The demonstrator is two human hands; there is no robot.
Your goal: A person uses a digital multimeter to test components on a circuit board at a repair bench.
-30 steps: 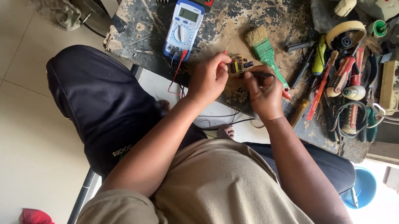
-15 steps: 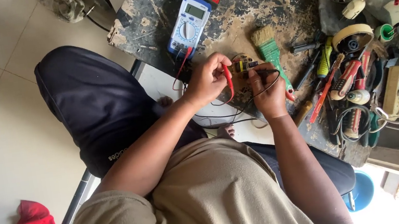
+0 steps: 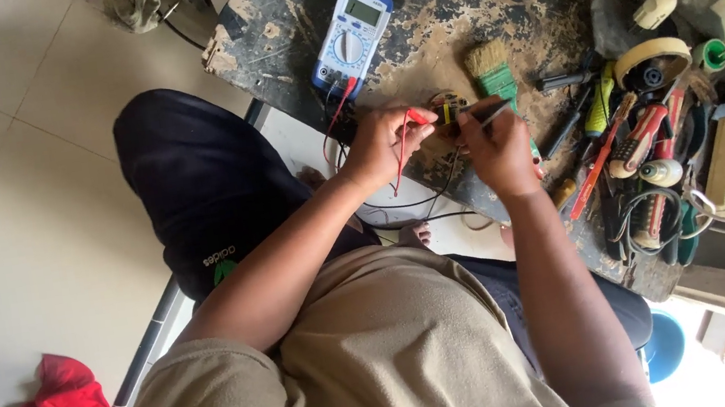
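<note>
Scarred and paint-flecked, our workbench (image 3: 450,18) carries the job. Nearest us, our left hand (image 3: 382,143) pinches the red probe (image 3: 417,117) and our right hand (image 3: 493,146) pinches the black probe (image 3: 493,114), both closed firmly, tips meeting on the small component (image 3: 447,111) lying between them. Beyond sits the multimeter (image 3: 352,37). We judge a slipping tip could bridge contacts, since the part looks unclamped.

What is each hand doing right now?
Left hand: shut on the red probe.
Right hand: shut on the black probe.
</note>
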